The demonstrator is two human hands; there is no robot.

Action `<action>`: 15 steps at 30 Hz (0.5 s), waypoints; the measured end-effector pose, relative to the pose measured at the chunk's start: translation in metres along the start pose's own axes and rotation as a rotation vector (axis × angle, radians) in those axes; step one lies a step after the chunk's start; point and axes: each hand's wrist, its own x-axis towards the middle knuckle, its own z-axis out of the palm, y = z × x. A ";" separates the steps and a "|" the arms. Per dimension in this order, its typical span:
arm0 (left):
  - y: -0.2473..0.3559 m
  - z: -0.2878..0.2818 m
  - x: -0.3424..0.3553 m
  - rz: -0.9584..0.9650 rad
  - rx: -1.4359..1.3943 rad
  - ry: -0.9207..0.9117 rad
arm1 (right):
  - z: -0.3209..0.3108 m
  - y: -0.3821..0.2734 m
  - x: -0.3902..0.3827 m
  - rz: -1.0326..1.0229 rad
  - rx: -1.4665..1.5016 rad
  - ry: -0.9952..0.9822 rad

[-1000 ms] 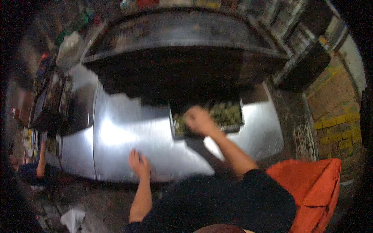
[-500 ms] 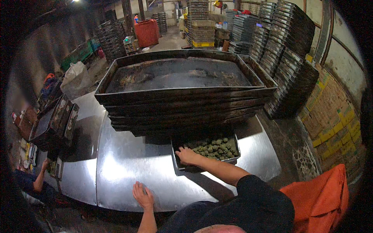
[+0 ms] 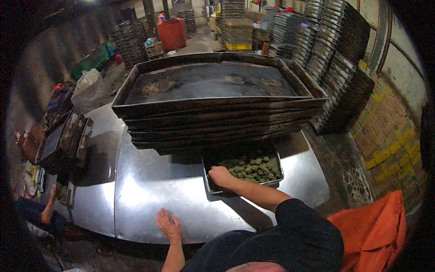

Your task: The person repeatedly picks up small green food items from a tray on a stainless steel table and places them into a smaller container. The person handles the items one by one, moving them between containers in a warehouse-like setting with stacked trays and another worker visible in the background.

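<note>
A small metal tray [image 3: 281, 174] sits on the shiny metal table, partly under the overhang of the tray stack. Many dull green-brown lumps [image 3: 260, 168] fill its right and middle part. My right hand [image 3: 220, 176] is down inside the tray's left end, beside the lumps. Its fingers are curled in, and whatever they hold is hidden beneath the hand. My left hand [image 3: 168, 225] hovers over or rests at the table's near edge, fingers apart and holding nothing.
A tall stack of dark, wide trays [image 3: 213, 111] stands behind the small tray. More tray stacks [image 3: 342, 68] rise at the back right. An orange cloth [image 3: 371, 226] hangs at my right. Another person's arm [image 3: 48, 208] works at far left, near more trays [image 3: 56, 143].
My right hand's fingers have gone from spread to curled at the tray's left end. My left hand has hardly moved. The view has shifted slightly.
</note>
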 end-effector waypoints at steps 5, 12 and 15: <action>-0.006 0.003 0.002 -0.011 0.008 0.008 | -0.017 0.023 0.017 0.326 0.361 0.127; 0.004 0.003 -0.001 0.026 0.018 0.035 | -0.052 0.043 0.006 0.885 1.692 0.175; -0.002 0.005 -0.004 0.052 0.030 0.051 | -0.075 0.033 -0.012 0.785 2.023 0.113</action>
